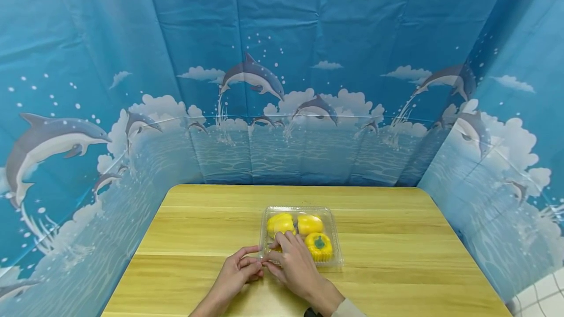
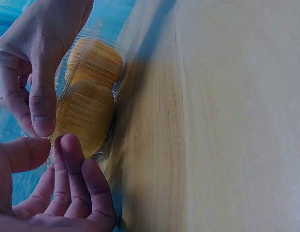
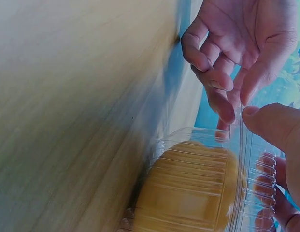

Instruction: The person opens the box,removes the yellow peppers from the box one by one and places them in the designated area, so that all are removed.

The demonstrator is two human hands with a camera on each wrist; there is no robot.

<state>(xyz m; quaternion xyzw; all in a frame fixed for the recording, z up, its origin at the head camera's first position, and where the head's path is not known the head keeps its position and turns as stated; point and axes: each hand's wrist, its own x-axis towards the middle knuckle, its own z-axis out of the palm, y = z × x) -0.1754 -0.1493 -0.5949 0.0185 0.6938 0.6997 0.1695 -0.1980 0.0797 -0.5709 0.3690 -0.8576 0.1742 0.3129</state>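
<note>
A clear plastic clamshell container rests on the table with several yellow bell peppers inside. One pepper shows its green stem upward. At the near left corner, my left hand pinches the container's rim between thumb and fingertips. My right hand reaches over the near side and pinches the rim close beside it, its thumb at the front edge. In the right wrist view both thumbs nearly meet at the corner. The right hand hides part of the lid and the peppers beneath.
The wood-grain table extends to both sides of the container. Blue dolphin-print sheeting hangs behind the table and along its left and right sides. White tiles show at the lower right.
</note>
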